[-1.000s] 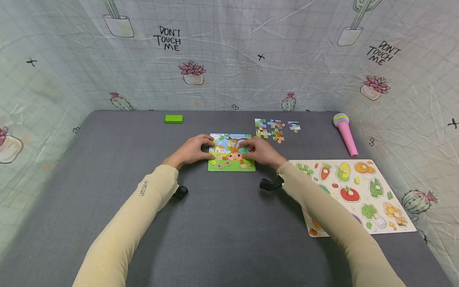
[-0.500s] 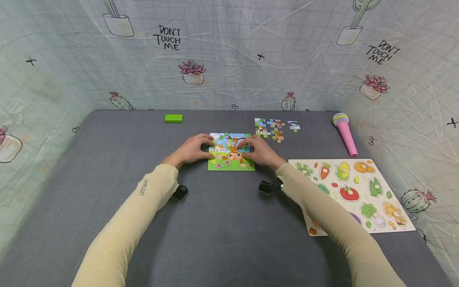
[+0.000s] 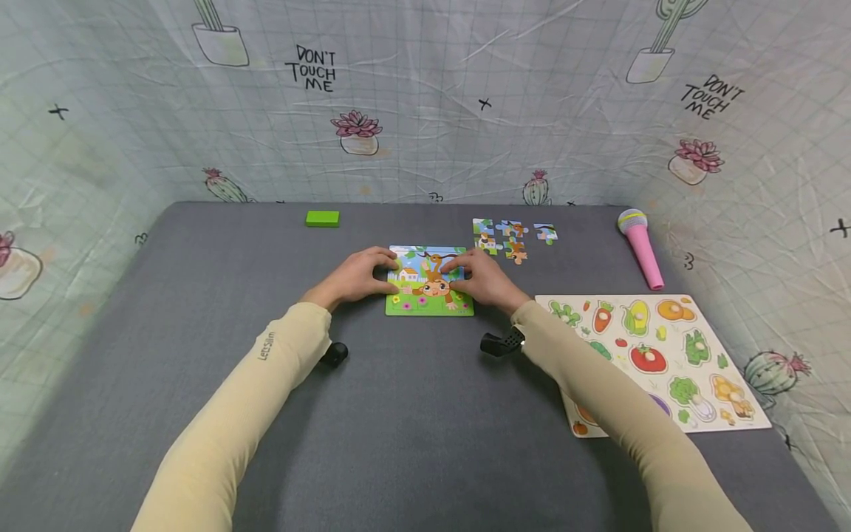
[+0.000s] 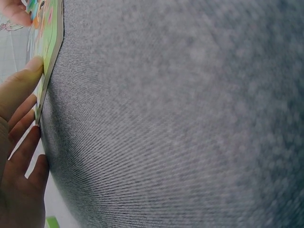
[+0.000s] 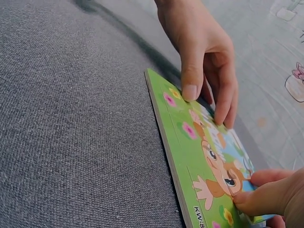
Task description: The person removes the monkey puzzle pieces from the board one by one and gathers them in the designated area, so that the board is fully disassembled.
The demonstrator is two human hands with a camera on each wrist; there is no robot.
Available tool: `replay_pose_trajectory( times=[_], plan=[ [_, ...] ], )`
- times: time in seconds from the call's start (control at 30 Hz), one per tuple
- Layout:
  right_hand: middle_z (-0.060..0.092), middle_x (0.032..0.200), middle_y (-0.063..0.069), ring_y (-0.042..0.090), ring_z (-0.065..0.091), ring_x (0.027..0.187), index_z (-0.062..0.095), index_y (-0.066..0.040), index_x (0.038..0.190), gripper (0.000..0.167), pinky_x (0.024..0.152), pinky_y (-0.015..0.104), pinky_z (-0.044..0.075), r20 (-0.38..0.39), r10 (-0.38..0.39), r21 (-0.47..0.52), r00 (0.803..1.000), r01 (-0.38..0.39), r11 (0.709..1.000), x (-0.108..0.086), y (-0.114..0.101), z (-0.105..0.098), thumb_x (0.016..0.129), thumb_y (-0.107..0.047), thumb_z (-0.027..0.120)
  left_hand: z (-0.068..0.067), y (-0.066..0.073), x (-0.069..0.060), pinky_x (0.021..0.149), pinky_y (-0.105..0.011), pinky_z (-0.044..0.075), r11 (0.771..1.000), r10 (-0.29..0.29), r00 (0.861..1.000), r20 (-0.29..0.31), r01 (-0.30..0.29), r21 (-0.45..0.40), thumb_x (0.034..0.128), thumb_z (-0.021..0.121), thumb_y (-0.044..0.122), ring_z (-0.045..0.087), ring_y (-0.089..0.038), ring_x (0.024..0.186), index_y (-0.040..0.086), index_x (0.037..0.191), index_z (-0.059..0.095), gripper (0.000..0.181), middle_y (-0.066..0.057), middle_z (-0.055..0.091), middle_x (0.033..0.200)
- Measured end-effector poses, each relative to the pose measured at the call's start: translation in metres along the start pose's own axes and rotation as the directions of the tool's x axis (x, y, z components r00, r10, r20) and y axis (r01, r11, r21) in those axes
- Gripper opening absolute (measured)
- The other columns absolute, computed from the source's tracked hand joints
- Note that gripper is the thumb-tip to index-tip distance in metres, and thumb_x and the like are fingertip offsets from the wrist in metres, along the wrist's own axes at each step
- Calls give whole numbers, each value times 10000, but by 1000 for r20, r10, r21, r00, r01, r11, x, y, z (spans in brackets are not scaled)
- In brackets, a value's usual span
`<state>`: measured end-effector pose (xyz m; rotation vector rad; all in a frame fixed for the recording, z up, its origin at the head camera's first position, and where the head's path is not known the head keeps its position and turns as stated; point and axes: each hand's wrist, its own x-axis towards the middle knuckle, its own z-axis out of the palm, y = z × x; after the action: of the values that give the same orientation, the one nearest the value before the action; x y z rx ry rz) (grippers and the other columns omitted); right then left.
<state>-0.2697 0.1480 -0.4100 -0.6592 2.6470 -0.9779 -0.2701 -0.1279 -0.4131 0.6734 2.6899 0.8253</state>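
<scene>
A small jigsaw puzzle with a monkey, a house and flowers lies flat on the grey table, seen in the head view. My left hand holds its left edge, and the left wrist view shows the thumb on top and the other fingers along the side. On the opposite side, my right hand grips the right edge. Its thumb and forefinger rest over the monkey's head in the right wrist view; the fingers at the far side are partly hidden. The puzzle's picture looks filled across the visible part.
Several loose jigsaw pieces lie just behind my right hand. A green block sits at the back left, and a pink toy microphone at the back right. Under my right forearm is a vegetable board. Patterned cloth surrounds the table.
My right fingertips have shifted very slightly on the jigsaw puzzle. The left hand, the puzzle and the other objects stay where they were.
</scene>
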Motion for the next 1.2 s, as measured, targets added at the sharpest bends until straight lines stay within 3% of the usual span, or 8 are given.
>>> replay_pose_trajectory(
  times=[0.17, 0.4, 0.53, 0.67, 0.77, 1.03, 1.2],
  plan=[
    [582, 1098, 124, 252, 452, 874, 724, -87, 1162, 259, 720, 368, 391, -12, -29, -24, 1000, 28, 999, 1, 1, 0, 906, -59, 690, -1, 0, 0, 1146, -471, 296, 1000, 12, 1000, -3, -12, 5, 863, 769, 267, 369, -312, 1381, 18, 1284, 624, 510, -129, 452, 1460],
    [518, 1075, 129, 259, 396, 820, 724, -90, 1153, 259, 684, 366, 328, -7, -26, 5, 1000, 26, 1000, 0, 0, -1, 926, -6, 632, -1, 0, 1, 1145, -469, 300, 1000, 10, 1000, 3, -10, 8, 862, 769, 269, 377, -313, 1377, 17, 1279, 627, 507, -126, 460, 1454],
    [558, 1244, 127, 271, 484, 984, 708, -95, 1193, 276, 767, 383, 398, -7, 34, 73, 999, -34, 997, -3, 1, -3, 947, -24, 604, -1, 1, 1, 1145, -467, 301, 1000, 2, 1000, 4, -2, 4, 863, 769, 269, 376, -310, 1377, 19, 1281, 627, 507, -123, 459, 1454],
    [542, 1335, 110, 269, 455, 952, 680, -106, 1246, 294, 720, 382, 363, 6, 119, 166, 993, -118, 979, -6, 2, -6, 975, -60, 576, -1, 0, 1, 1148, -465, 297, 1000, 2, 1000, 3, -2, 13, 863, 768, 274, 376, -312, 1377, 20, 1282, 626, 511, -124, 458, 1454],
    [545, 1316, 103, 269, 414, 884, 671, -117, 1258, 295, 682, 385, 333, 14, 142, 192, 990, -142, 971, -7, 3, -7, 983, -81, 569, -1, -1, 2, 1149, -463, 295, 1000, 2, 1000, 3, -2, 17, 864, 767, 277, 373, -312, 1379, 21, 1284, 625, 512, -123, 456, 1457],
    [579, 1268, 84, 253, 504, 964, 667, -130, 1259, 319, 772, 378, 431, -15, 181, 281, 983, -169, 945, -6, 7, -7, 945, -192, 664, -2, -1, 1, 1147, -470, 298, 1000, -1, 1000, 5, 1, 11, 864, 767, 276, 372, -312, 1380, 20, 1285, 625, 513, -123, 455, 1459],
    [582, 1103, 145, 254, 413, 795, 658, -114, 1242, 338, 675, 370, 362, -57, 222, 345, 973, -190, 919, -10, 11, -9, 924, -222, 700, -1, -1, 2, 1147, -462, 300, 1000, -5, 1000, 4, 5, 9, 865, 766, 280, 375, -305, 1379, 25, 1280, 629, 506, -115, 457, 1458]
  ],
)
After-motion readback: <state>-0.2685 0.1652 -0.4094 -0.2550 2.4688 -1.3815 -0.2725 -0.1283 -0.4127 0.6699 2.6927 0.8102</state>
